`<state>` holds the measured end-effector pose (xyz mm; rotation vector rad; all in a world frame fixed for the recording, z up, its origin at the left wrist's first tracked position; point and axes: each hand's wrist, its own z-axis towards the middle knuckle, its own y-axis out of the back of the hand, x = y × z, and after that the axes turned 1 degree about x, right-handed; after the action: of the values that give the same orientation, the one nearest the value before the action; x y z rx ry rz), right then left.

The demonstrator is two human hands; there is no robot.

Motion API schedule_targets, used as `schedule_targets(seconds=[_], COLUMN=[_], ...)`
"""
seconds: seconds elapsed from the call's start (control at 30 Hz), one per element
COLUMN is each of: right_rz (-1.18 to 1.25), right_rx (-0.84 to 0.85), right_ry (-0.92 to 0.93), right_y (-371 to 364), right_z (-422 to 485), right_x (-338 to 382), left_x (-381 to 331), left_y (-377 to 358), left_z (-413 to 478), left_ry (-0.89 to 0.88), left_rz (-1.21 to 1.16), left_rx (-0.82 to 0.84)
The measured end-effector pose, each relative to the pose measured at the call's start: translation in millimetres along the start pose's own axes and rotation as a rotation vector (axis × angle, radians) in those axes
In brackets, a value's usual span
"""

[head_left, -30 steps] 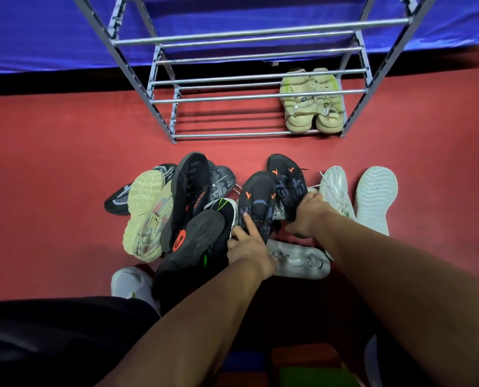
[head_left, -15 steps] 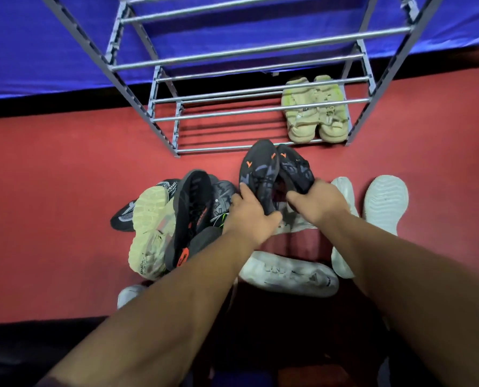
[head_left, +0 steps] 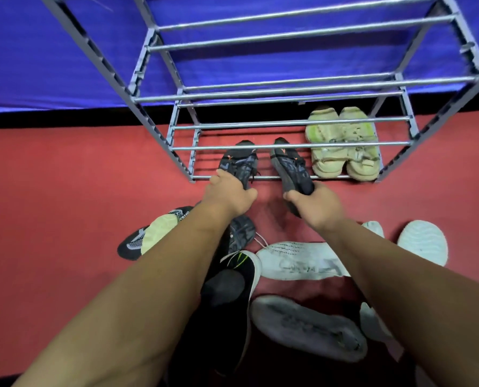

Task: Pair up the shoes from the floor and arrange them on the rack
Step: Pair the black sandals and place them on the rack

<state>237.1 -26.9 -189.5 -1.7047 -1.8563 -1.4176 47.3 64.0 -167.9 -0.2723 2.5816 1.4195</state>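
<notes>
My left hand (head_left: pixel 227 195) grips the heel of one black shoe with orange marks (head_left: pixel 239 162). My right hand (head_left: pixel 313 206) grips the heel of its twin (head_left: pixel 290 167). Both shoes point toes-first into the bottom tier of the grey metal rack (head_left: pixel 260 148), a small gap between them. A pair of pale yellow-green sandals (head_left: pixel 344 146) sits on that tier at the right. On the red floor below my arms lie a black shoe with a white rim (head_left: pixel 230 286), white shoes (head_left: pixel 299 261) and a cream-soled shoe (head_left: pixel 156 234).
A blue cloth wall (head_left: pixel 51 65) hangs behind the rack. The rack's upper tiers (head_left: pixel 288 88) are bare bars. A white shoe sole (head_left: pixel 424 241) lies at the right, and a grey-white sole (head_left: pixel 308 328) near my right forearm. Open red floor spreads at left.
Both hands lifted the black orange-marked pair off the floor pile and carried it forward to the rack's bottom tier, the shoes now apart and upright. The view tilted toward the rack.
</notes>
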Motion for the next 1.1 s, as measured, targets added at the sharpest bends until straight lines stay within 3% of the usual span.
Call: schedule_targets(seconds=[0.17, 0.47, 0.77, 0.83, 0.97, 1.1], right_rz=[-0.055, -0.200, -0.412, -0.427, -0.662, -0.630], right_rx=[-0.001, -0.024, -0.076, -0.028, 0.254, 0.229], right_ry=[0.061, 0.163, 0.252, 0.281, 0.333, 0.312], right_y=[-17, -51, -80, -86, -93, -94], right_z=[25, 66, 105, 119, 135, 132], right_x=[16, 45, 64, 64, 63, 53], left_x=[-5, 47, 41, 42, 54, 68], left_y=[1, 3, -1, -3, -8, -10], left_z=[28, 92, 124, 133, 139, 133], left_ry=[-0.018, 0.075, 0.002, 0.053, 0.086, 0.046], left_rz=[0.132, -0.049, 0.044, 0.047, -0.015, -0.042], left_rx=[-0.042, -0.090, -0.166, -0.172, -0.115, -0.141])
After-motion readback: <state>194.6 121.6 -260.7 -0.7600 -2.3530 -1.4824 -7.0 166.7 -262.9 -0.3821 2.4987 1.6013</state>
